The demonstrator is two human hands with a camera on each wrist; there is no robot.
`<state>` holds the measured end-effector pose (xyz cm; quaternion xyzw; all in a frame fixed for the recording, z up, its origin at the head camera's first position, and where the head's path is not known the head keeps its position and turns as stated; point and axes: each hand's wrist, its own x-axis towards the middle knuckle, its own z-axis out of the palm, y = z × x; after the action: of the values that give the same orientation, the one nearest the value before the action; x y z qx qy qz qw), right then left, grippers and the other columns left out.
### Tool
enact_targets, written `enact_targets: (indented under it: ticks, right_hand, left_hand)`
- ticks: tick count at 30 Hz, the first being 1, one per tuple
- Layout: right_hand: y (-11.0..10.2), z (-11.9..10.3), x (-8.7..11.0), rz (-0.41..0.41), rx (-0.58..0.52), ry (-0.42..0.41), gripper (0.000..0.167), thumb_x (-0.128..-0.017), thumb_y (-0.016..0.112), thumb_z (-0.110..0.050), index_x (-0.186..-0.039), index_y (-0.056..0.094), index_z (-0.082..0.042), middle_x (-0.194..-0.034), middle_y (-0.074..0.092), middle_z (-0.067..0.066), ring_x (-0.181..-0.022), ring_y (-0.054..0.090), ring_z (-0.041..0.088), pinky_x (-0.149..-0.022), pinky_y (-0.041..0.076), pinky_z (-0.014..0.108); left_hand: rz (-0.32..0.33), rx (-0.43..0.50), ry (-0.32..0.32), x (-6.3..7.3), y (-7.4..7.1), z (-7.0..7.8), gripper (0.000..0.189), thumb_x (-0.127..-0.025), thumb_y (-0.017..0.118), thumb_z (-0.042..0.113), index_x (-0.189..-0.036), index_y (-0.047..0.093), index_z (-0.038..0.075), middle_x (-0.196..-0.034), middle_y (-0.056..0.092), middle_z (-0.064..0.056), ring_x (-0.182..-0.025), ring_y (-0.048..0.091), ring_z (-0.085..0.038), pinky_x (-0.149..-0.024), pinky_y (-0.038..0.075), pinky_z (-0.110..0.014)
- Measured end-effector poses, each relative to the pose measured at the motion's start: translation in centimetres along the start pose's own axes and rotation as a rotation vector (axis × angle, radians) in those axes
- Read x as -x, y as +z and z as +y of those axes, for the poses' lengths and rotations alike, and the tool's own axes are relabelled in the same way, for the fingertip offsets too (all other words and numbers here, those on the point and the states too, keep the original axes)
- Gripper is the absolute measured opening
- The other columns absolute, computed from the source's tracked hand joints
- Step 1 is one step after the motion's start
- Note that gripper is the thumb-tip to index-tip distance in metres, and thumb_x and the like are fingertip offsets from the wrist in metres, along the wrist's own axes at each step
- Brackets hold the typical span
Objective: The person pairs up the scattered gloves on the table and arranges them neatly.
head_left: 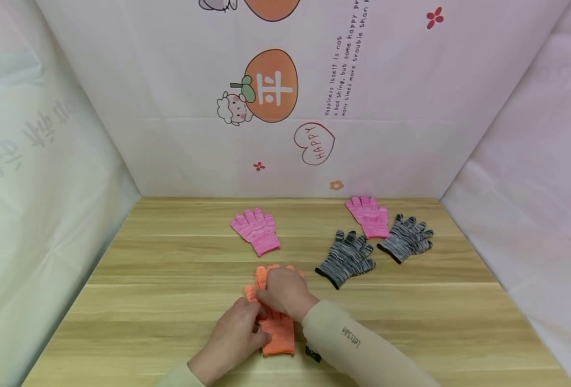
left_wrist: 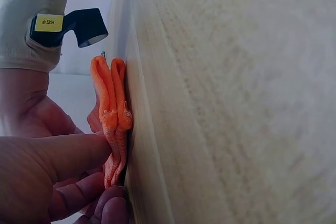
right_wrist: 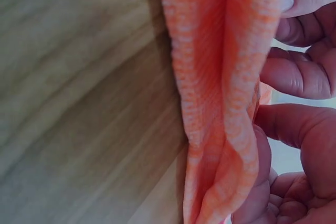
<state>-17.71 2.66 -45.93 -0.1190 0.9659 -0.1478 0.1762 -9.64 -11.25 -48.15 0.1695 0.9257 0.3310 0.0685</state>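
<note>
Two orange knit gloves lie stacked near the front middle of the table, cuffs toward me. In the left wrist view their layered edges stand close together just over the wood. My left hand pinches the left side of the stack, thumb on top and fingers at the edge. Over the finger end, my right hand has curled fingers gripping the gloves and covers much of them. The right wrist view has the orange fabric up close, with fingers along its edge.
Behind the hands lie a pink glove and, farther right, another pink glove. Two grey-black gloves, a nearer one and a farther one, lie at right. A printed white sheet stands at the table's back edge.
</note>
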Motion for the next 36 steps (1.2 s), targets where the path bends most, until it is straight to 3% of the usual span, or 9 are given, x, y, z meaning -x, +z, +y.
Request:
enact_targets:
  ticks: [12, 23, 29, 36]
  right_hand:
    - [0.3, -0.3, 0.0, -0.003, -0.017, 0.018, 0.046, -0.097, 0.064, -0.028, -0.056, 0.049, -0.017, -0.051, 0.034, -0.004, -0.044, 0.037, 0.013, -0.046, 0.030, 0.027]
    - [0.4, 0.1, 0.0, 0.001, -0.072, -0.016, 0.049, -0.098, 0.065, -0.031, -0.055, 0.049, -0.018, -0.050, 0.035, -0.004, -0.045, 0.035, 0.012, -0.046, 0.027, 0.027]
    - [-1.4, 2.8, 0.0, -0.013, -0.248, -0.088, 0.045, -0.096, 0.061, -0.021, -0.054, 0.045, -0.021, -0.048, 0.033, -0.008, -0.044, 0.029, 0.009, -0.045, 0.023, 0.026]
    - [-4.9, 6.9, 0.5, 0.082, -0.340, -0.025, 0.022, -0.101, 0.061, -0.020, -0.082, 0.070, -0.012, -0.063, 0.066, 0.004, -0.052, 0.058, 0.016, -0.054, 0.043, 0.029]
  left_hand:
    - [0.010, -0.030, 0.026, 0.0, 0.2, -0.2, 0.025, -0.080, 0.085, 0.016, -0.094, 0.066, 0.015, -0.082, 0.052, 0.008, -0.077, 0.042, -0.005, -0.063, 0.038, -0.022]
    - [0.029, -0.033, 0.047, 0.1, 0.3, -0.1, 0.024, -0.079, 0.086, 0.016, -0.095, 0.067, 0.013, -0.085, 0.054, 0.007, -0.077, 0.043, -0.005, -0.063, 0.039, -0.022]
    - [0.033, -0.043, 0.056, 0.2, 0.2, 0.1, 0.025, -0.080, 0.086, 0.018, -0.098, 0.070, 0.012, -0.086, 0.055, 0.006, -0.077, 0.044, -0.005, -0.063, 0.041, -0.023]
    - [0.037, -0.081, 0.037, 0.6, 0.1, 0.7, 0.026, -0.082, 0.084, 0.022, -0.101, 0.070, 0.010, -0.090, 0.055, 0.004, -0.075, 0.045, -0.005, -0.064, 0.043, -0.023]
